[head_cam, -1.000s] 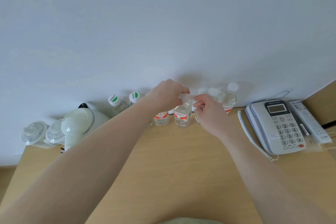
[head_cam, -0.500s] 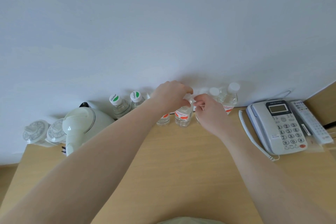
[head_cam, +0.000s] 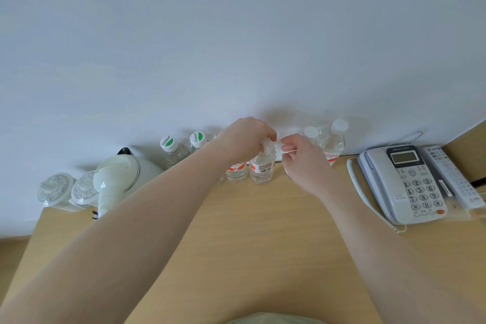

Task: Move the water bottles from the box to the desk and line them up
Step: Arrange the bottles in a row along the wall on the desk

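Observation:
Several clear water bottles stand in a row along the wall at the back of the wooden desk (head_cam: pixel 249 239). My left hand (head_cam: pixel 243 139) grips the white cap of a red-labelled bottle (head_cam: pixel 263 169) whose barcode faces me. Left of it stands another red-labelled bottle (head_cam: pixel 236 171), partly behind my forearm. My right hand (head_cam: pixel 302 162) is curled round a bottle (head_cam: pixel 286 175) that it mostly hides. Two white-capped bottles (head_cam: pixel 332 143) stand just right of that hand, and two green-capped bottles (head_cam: pixel 172 151) stand further left. The box is out of view.
A white kettle (head_cam: pixel 123 177) and two lidded cups (head_cam: pixel 55 192) sit at the desk's back left. At the right lie a grey desk phone (head_cam: pixel 406 184) with a coiled cord and a remote (head_cam: pixel 453 175). The wall runs directly behind the bottles.
The bottle under my left hand has turned, so its barcode now faces me. Both hands stay at the bottle tops with only small shifts.

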{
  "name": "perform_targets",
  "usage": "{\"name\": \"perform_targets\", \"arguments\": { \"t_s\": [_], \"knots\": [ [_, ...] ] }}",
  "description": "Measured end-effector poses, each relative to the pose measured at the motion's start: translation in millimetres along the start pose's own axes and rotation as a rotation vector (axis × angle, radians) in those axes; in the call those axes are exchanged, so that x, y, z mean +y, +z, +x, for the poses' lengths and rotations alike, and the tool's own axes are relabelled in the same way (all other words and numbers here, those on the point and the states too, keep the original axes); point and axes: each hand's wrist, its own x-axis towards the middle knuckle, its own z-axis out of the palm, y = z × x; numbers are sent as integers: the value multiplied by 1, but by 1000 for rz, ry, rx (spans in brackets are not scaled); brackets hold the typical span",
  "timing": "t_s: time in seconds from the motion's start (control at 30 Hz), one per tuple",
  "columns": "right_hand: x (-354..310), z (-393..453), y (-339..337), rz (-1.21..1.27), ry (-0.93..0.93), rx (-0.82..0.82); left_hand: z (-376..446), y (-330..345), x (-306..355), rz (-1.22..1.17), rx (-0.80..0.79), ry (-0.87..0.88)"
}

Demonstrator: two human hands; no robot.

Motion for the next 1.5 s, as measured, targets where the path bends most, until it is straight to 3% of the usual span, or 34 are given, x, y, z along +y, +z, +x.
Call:
{"name": "perform_targets", "arguments": {
  "t_s": [1.5],
  "knots": [
    [7,0,-2,26,1,12,6,6,6,47,103,-65]
  ]
}}
